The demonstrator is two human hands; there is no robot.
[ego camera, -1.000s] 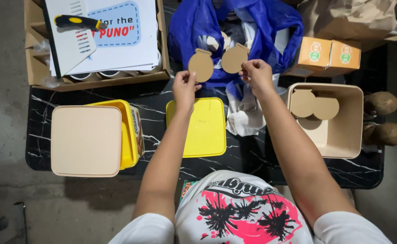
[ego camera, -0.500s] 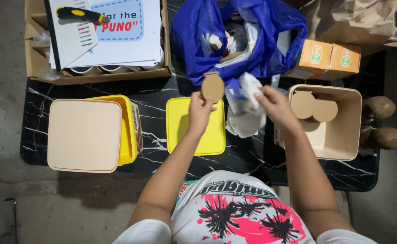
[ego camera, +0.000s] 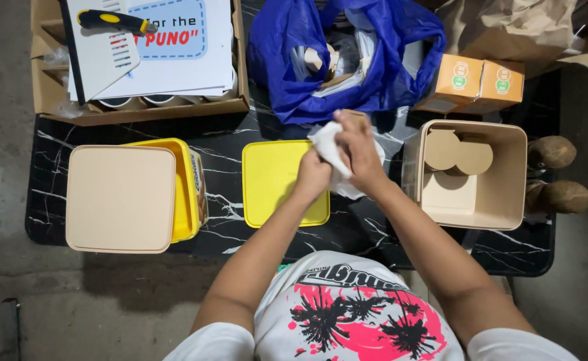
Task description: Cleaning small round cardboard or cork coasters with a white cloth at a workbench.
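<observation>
- White cloth [ego camera: 330,152] sits bunched between your hands, above the right edge of the yellow lid [ego camera: 277,184].
- Your left hand [ego camera: 312,175] grips its near part.
- Your right hand [ego camera: 355,150] presses over it, clutching it.
- Beige tub [ego camera: 501,200] holding round discs [ego camera: 457,152] stands just right.

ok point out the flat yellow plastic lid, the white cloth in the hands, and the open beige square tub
flat yellow plastic lid [ego camera: 270,177], head view, bare left half
white cloth [ego camera: 326,144], head view, upper fold
open beige square tub [ego camera: 516,175], head view, right wall
</observation>
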